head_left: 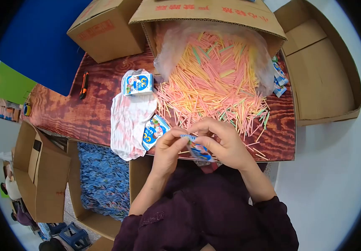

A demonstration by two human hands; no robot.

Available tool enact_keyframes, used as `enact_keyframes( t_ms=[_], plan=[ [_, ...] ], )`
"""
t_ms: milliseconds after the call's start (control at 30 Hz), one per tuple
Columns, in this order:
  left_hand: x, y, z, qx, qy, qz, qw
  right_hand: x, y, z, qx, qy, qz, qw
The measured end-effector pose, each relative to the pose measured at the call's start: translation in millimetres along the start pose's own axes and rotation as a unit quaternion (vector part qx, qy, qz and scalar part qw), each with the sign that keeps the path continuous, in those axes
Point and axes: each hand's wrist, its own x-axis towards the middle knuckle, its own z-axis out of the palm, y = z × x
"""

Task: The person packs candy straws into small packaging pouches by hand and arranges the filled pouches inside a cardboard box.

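Near the table's front edge, my left hand (168, 150) and my right hand (224, 143) pinch the top of a small blue-and-white plastic packet (200, 151). Its lower part hangs between them, and I cannot tell whether its mouth is parted. Just beyond my fingers lies a spilled heap of thin pink, yellow and green sticks (214, 90), coming out of a plastic-lined cardboard box (209, 12) on its side. Left of my left hand, a flat printed packet (153, 130) rests against a white cloth (128, 121). A stack of similar packets (138, 84) sits at the cloth's far end.
An orange-and-black utility knife (84, 85) lies on the wood-patterned table (99, 121). A closed carton (109, 33) stands behind it. Below left, an open box holds many blue packets (103, 180). An open carton (322, 71) is at right, with several packets (279, 79) beside it.
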Motion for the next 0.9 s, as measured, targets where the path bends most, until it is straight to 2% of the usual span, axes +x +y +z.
enact_keyframes(
  t_ms=[33,67,100,133,167,200,267,300,367,400,467,500,567,600,633,700,767,833,900],
  plan=[
    [0.8,0.6,-2.9,-0.008,-0.009,0.003,1.0,-0.7,2.3,0.2,0.001,0.001,0.002,1.0],
    [1.5,2.0,-3.2,0.028,0.002,0.065,0.997,0.1,4.0,0.0,-0.002,0.002,0.039,0.999],
    [5.3,5.3,-2.4,0.029,0.001,0.065,0.997,0.8,5.2,0.5,-0.005,0.004,0.075,0.997],
    [10.4,9.0,-3.2,0.116,0.002,0.109,0.987,0.8,5.7,2.8,0.007,0.012,0.031,0.999],
    [14.3,12.7,-4.1,0.201,0.007,0.152,0.968,1.8,6.7,4.2,0.007,0.012,0.03,0.999],
    [17.8,18.2,-6.4,0.248,0.019,0.132,0.959,2.7,8.0,5.5,0.0,0.027,0.027,0.999],
    [21.8,29.7,-16.3,0.145,0.068,0.087,0.983,6.0,13.3,5.6,0.003,0.062,0.024,0.998],
    [24.4,36.6,-26.8,0.121,0.081,0.102,0.984,4.6,18.1,4.0,0.014,0.084,0.027,0.996],
    [36.5,54.8,-41.7,0.159,0.173,0.104,0.966,0.1,26.0,1.2,0.052,0.097,0.05,0.993],
    [54.1,48.2,-61.8,0.168,0.2,0.184,0.948,-2.1,27.2,0.2,0.084,0.11,0.082,0.987],
    [71.2,51.1,-91.8,0.134,0.207,0.18,0.952,-5.7,32.9,0.7,0.127,0.126,0.126,0.976],
    [74.3,55.6,-95.1,0.116,0.171,0.173,0.963,-7.6,34.7,0.9,0.119,0.117,0.132,0.977],
    [100.2,37.8,-128.0,0.148,0.204,0.222,0.942,-11.4,39.3,3.9,0.128,0.106,0.138,0.976],
    [106.4,39.5,-116.5,0.166,0.237,0.229,0.929,-12.0,40.6,4.8,0.128,0.105,0.137,0.977],
    [112.3,37.2,-123.2,0.166,0.238,0.229,0.929,-12.5,41.7,5.2,0.123,0.099,0.142,0.977],
    [122.3,29.4,-136.5,0.304,0.249,0.217,0.894,-13.8,42.2,4.7,0.118,0.091,0.147,0.978],
    [127.1,24.9,-143.8,0.318,0.261,0.206,0.888,-14.4,41.5,3.2,0.121,0.1,0.167,0.973],
    [133.8,22.4,-154.3,0.382,0.271,0.267,0.842,-14.2,44.3,1.2,0.117,0.104,0.169,0.973],
    [139.8,22.8,-162.6,0.38,0.282,0.285,0.834,-17.1,47.5,1.1,0.115,0.106,0.177,0.972]
  ],
)
